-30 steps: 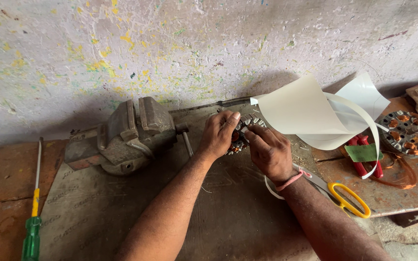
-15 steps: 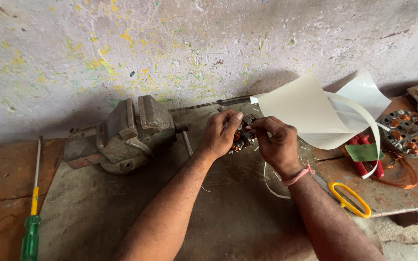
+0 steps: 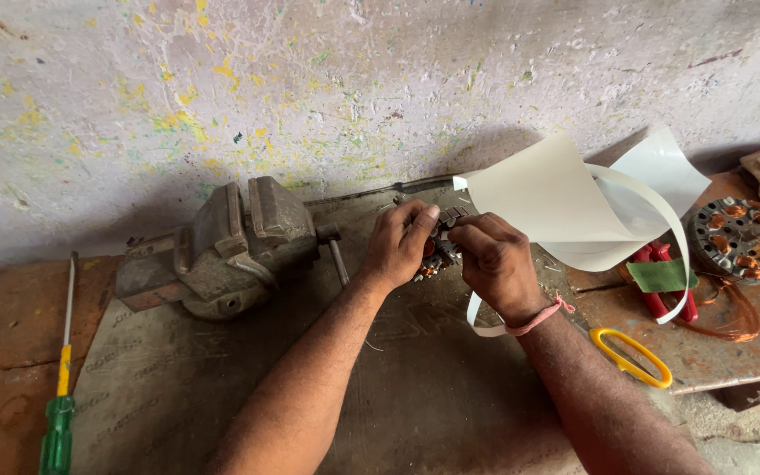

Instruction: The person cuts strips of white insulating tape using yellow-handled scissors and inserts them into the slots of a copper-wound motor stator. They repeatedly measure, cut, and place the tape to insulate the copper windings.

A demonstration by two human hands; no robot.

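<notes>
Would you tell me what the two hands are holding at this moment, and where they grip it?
Both the left hand and right hand pinch a small copper-wound motor part between their fingers, one on each side.

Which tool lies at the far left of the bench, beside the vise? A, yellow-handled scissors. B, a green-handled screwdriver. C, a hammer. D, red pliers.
B: the green-handled screwdriver lies at the left edge, left of the vise, while the yellow-handled scissors lie to the right of the hands.
</notes>
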